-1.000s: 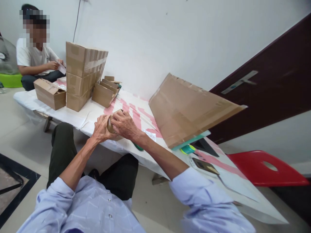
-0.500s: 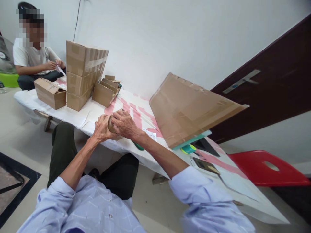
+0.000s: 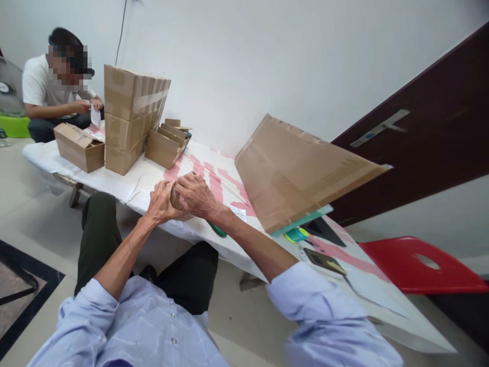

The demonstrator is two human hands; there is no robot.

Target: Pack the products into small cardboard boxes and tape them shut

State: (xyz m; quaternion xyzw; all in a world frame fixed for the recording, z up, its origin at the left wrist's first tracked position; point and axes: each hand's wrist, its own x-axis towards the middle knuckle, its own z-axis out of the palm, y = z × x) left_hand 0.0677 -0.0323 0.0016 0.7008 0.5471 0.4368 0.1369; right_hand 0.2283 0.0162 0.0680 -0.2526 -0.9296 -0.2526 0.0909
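Close together over the near edge of the cloth-covered table point(image 3: 141, 196) are my left hand point(image 3: 161, 203) and my right hand point(image 3: 196, 194). Between them is a small brown cardboard piece point(image 3: 175, 198), mostly hidden by the fingers. The left fingers are bent around its left side, and the right fingers are curled over its top and right side. A dark green object point(image 3: 217, 229) lies under my right wrist, partly covered. Just beyond the right wrist is a printed white sheet point(image 3: 237, 211).
Stacked cartons point(image 3: 122, 117), a low carton point(image 3: 79, 148) and an open box point(image 3: 164, 145) stand left. A large cardboard sheet point(image 3: 301, 173) leans right, near tape point(image 3: 296, 234), a phone point(image 3: 323, 260) and a red chair point(image 3: 420, 265). A person point(image 3: 57, 97) sits far left.
The person at the far left has lowered and turned their head, and the white paper in their hands hangs more upright. My hands have barely moved.
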